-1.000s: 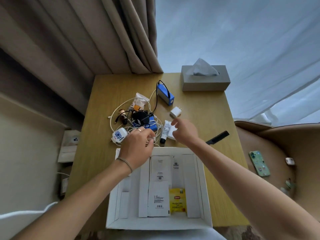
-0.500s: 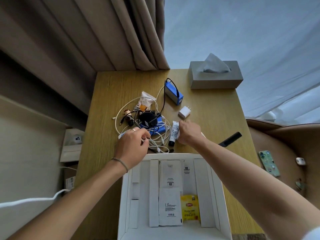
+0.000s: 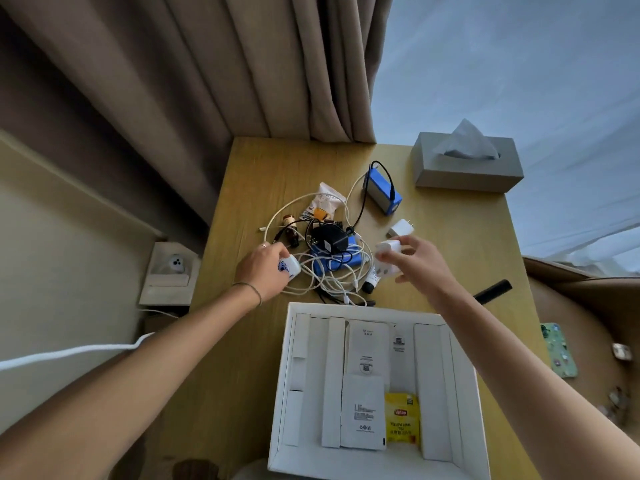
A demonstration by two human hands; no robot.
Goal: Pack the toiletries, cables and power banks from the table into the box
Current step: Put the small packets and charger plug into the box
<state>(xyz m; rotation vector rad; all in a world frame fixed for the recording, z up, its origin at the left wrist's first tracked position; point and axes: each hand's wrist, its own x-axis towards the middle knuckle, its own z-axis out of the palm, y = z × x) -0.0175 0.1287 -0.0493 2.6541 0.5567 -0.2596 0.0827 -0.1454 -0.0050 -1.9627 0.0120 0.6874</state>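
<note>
The white box (image 3: 377, 382) lies open at the near edge of the wooden table (image 3: 249, 341). It holds white card dividers, printed white paper sleeves and one yellow tea sachet (image 3: 402, 423) toward its near right.

Just beyond the box's far rim sits the tangle of white cables (image 3: 332, 275), with one flat blue power bank (image 3: 334, 261) under it and one black adapter (image 3: 329, 238) on top. At the tangle's left edge, the left hand (image 3: 265, 273) is closed around a small white item with a blue pattern (image 3: 289, 266). At its right edge, the right hand (image 3: 420, 263) grips a white charger block (image 3: 388, 248) between thumb and fingers, lifted above one white tube with a black cap (image 3: 372, 280).

Right of the box's far corner lies one black comb (image 3: 491, 292). Beyond the tangle lie two small brown bottles (image 3: 291, 230), one white plug (image 3: 401, 229), one crumpled packet (image 3: 323, 204) and a second blue power bank (image 3: 381, 192) with a black cable. Farthest from the box stands one grey tissue box (image 3: 467, 168).
</note>
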